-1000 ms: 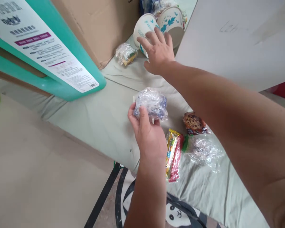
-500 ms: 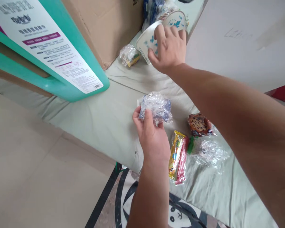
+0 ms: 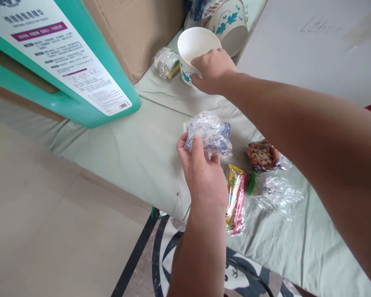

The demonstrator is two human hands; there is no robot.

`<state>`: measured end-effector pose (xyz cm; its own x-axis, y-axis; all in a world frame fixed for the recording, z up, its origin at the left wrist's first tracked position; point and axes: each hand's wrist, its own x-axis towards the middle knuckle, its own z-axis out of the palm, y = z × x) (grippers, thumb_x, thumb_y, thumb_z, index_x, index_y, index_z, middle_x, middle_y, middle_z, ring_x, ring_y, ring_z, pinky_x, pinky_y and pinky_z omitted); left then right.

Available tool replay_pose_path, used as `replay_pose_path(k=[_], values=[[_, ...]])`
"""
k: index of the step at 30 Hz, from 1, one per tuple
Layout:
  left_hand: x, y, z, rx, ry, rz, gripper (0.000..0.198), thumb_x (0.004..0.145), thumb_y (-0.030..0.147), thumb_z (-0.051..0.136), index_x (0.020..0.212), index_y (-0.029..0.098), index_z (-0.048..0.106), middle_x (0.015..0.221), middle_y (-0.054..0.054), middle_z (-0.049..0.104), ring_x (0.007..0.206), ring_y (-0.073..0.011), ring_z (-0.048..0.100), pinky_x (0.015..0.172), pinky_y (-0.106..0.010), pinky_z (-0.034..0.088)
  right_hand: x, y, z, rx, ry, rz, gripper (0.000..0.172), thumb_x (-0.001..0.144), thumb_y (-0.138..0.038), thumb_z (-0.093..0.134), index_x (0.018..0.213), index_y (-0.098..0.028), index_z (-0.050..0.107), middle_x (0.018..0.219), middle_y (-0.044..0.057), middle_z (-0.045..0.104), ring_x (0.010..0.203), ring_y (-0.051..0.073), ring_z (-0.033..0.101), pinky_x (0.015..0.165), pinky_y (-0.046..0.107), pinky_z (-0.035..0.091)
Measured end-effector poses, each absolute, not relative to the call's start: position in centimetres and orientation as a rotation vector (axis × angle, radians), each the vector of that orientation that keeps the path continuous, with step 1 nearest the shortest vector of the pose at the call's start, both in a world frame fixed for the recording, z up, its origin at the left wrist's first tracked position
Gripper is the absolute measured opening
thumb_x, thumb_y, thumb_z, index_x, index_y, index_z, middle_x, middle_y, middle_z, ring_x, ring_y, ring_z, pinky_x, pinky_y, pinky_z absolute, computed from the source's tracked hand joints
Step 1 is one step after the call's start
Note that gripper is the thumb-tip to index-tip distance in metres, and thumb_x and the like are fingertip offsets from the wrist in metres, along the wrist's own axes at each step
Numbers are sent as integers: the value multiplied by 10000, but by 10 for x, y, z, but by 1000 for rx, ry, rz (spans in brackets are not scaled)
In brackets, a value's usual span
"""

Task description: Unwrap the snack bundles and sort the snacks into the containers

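Note:
My left hand (image 3: 204, 173) grips a blue-and-white packet in crinkled clear plastic (image 3: 210, 134), thumb on top. Farther back, my right hand (image 3: 214, 70) is closed over the near rim of a white paper bowl (image 3: 185, 76) with a blue leaf print; the bowl stands upright, its mouth facing me. A second printed paper bowl (image 3: 225, 24) lies tilted on its side behind it. Left of the upright bowl sits a small plastic-wrapped packet (image 3: 167, 62) with some yellow showing. A yellow wrapped snack stick (image 3: 234, 185) and a pink one (image 3: 239, 202) lie right of my left wrist.
A big green jug (image 3: 123, 82) with a white label and a cardboard box (image 3: 142, 33) stand at the left. Near my right forearm lie a brown wrapped cookie (image 3: 262, 154) and a clear plastic bundle (image 3: 275, 192). A white panel (image 3: 312, 49) borders the cloth-covered surface (image 3: 136, 165).
My right hand has brought the front bowl from tilted to upright, its opening now in view. My left hand, still holding the packet, appears slightly farther right.

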<state>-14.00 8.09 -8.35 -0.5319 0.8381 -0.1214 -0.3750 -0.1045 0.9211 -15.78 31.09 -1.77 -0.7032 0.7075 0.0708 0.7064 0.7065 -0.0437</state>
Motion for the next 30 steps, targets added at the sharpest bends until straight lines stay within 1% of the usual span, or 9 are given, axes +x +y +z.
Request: replay_pose_path(k=[3, 7, 10, 13, 17, 19, 21, 23, 30], values=[[-138, 85, -65, 207, 1177, 1870, 313, 1068, 453, 410, 1366, 392, 334, 1487, -41, 514, 1287, -175, 620, 930, -317, 597, -148, 300, -17, -1171, -2858, 36, 446, 972, -222, 495, 654, -266, 186, 1063, 47, 737, 1233, 222, 635, 1125, 469, 389], [-134, 86, -38, 1, 1083, 1897, 269, 1050, 336, 440, 1314, 349, 391, 1398, -45, 574, 1205, -149, 651, 812, -253, 576, -127, 275, 4, -1169, -2845, 28, 452, 976, -254, 525, 675, -279, 189, 1017, 62, 738, 1173, 228, 675, 1057, 418, 448], [-125, 80, -24, -22, 965, 1927, 255, 1019, 295, 516, 1265, 315, 451, 1279, -40, 634, 1183, -162, 663, 773, -233, 561, -88, 240, 27, -1203, -2751, -59, 345, 988, -288, 517, 726, -265, 294, 1011, 83, 732, 1066, 221, 696, 968, 390, 495], [-108, 73, -15, 116, 881, 1915, 245, 1018, 364, 568, 1247, 311, 499, 1261, -20, 642, 1223, -192, 660, 860, -273, 579, -6, 191, 35, -1256, -2450, -254, 68, 917, -249, 529, 884, -197, 499, 913, 80, 686, 901, 210, 681, 827, 362, 505], [-74, 69, -12, 343, 698, 1834, 230, 992, 375, 629, 1179, 295, 522, 1210, 1, 628, 1287, -242, 642, 1018, -394, 565, 145, 116, 17, -1206, -1906, -525, 253, 791, -228, 554, 1029, -167, 617, 830, 61, 643, 778, 229, 679, 678, 356, 483], [-53, 71, -14, 450, 625, 1802, 242, 966, 371, 658, 1151, 286, 527, 1165, 2, 639, 1341, -261, 611, 1053, -413, 549, 206, 78, 1, -1251, -1865, -685, 198, 767, -243, 604, 955, -197, 647, 812, 73, 674, 762, 263, 707, 639, 372, 491], [-31, 75, -18, 569, 625, 1759, 287, 936, 423, 692, 1145, 291, 546, 1186, 2, 659, 1414, -273, 555, 1086, -412, 534, 240, 44, -14, -1181, -1960, -623, 71, 793, -213, 631, 860, -235, 621, 790, 48, 703, 744, 243, 720, 720, 403, 551], [-11, 81, -24, 687, 663, 1687, 344, 907, 500, 714, 1153, 307, 571, 1261, 5, 672, 1460, -282, 511, 1110, -415, 525, 250, 24, -24, -1187, -2017, -462, 113, 840, -145, 635, 857, -254, 606, 785, 19, 717, 833, 236, 743, 932, 466, 557], [17, 96, -44, 917, 761, 1456, 399, 888, 622, 694, 1187, 363, 640, 1418, 28, 656, 1522, -270, 431, 1143, -428, 508, 241, 37, -39, -1430, -2112, -248, 299, 920, -100, 551, 1089, -312, 678, 960, -3, 773, 1155, 234, 674, 1155, 480, 368]])
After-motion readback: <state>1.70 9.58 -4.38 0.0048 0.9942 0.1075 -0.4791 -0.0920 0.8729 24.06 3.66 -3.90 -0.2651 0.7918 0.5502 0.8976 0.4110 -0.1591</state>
